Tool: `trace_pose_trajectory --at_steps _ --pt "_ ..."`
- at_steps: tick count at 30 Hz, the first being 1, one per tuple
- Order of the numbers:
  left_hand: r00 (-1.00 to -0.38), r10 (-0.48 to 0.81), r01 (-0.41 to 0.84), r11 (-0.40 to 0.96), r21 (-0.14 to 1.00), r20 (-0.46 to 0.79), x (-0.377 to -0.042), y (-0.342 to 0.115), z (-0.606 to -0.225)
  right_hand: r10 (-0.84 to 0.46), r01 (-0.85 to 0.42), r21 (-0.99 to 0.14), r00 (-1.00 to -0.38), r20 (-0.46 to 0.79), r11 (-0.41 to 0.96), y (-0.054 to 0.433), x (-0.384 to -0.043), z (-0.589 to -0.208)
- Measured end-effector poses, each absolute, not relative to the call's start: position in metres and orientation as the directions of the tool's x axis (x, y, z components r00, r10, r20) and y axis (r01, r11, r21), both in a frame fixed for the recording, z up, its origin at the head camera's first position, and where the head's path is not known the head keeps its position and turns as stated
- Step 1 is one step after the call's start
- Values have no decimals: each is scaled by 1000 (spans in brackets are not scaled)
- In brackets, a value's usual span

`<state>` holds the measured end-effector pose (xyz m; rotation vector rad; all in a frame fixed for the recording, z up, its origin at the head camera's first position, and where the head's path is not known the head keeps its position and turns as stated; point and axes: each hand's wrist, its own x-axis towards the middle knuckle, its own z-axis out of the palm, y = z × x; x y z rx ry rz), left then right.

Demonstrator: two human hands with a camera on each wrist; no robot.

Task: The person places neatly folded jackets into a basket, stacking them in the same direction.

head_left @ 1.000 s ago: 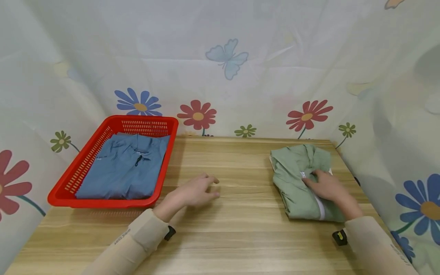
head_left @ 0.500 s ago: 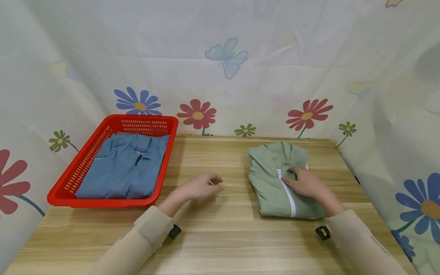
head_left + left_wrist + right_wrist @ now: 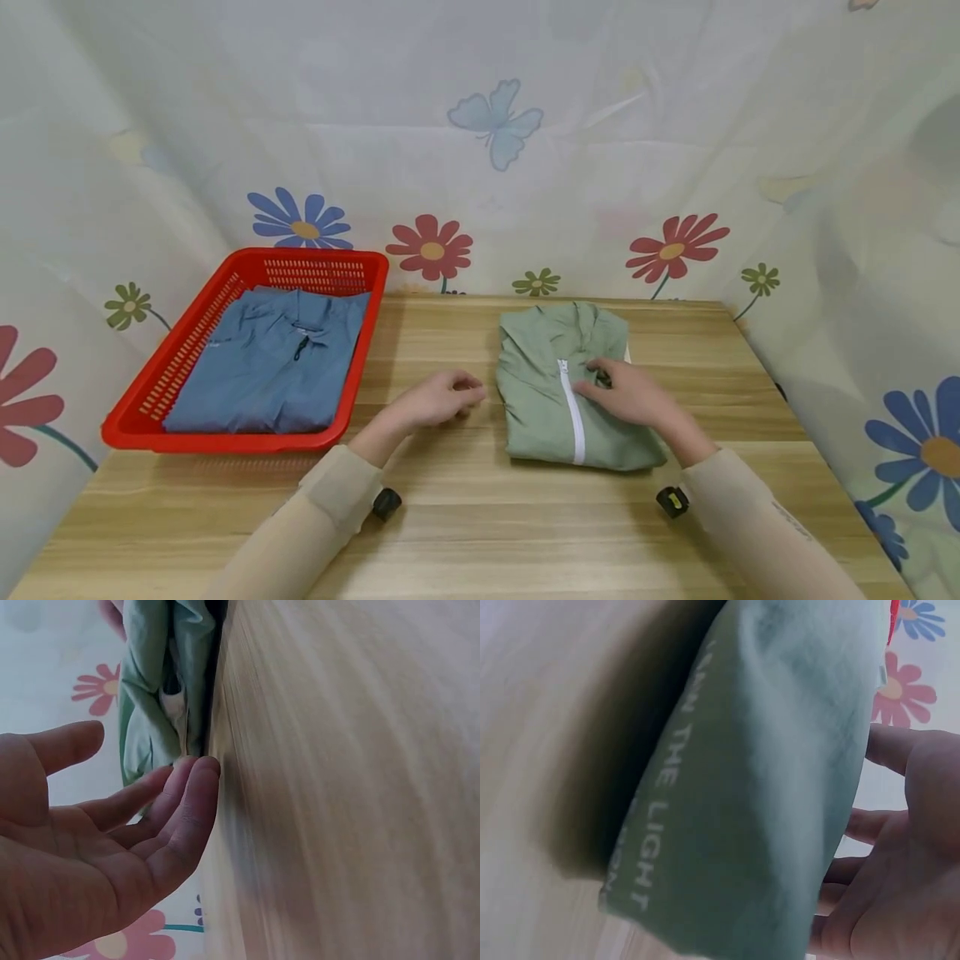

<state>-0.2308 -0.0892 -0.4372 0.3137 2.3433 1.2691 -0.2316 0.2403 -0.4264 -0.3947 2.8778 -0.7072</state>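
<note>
A folded green jacket point(image 3: 536, 417) with a white zipper lies on the wooden table, right of the middle. My right hand point(image 3: 633, 396) rests on its right half, thumb and forefinger apart beside the zipper. In the right wrist view the fingers point(image 3: 859, 825) lie over the jacket's upper side, and pale printed lettering runs along its flank. My left hand point(image 3: 435, 400) hovers low over the table, a short way left of the jacket. Its fingers are loosely bent and hold nothing, as the left wrist view also shows.
On the left stands a red plastic basket point(image 3: 367, 346) with a folded blue garment point(image 3: 262, 367) inside. The wooden table point(image 3: 465, 517) runs back to a flowered curtain point(image 3: 487, 200), which also hangs at both sides.
The green jacket has slid left across the table under my right hand, from near the right edge towards the middle. My left hand has shifted slightly right, its fingers drawing closer together.
</note>
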Motion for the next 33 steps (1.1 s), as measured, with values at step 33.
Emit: trace_pose_trajectory --at_steps 33 --pt "-939 214 -192 322 927 -269 -256 -82 -447 -96 75 -754 -979 -181 652 253 -235 -440"
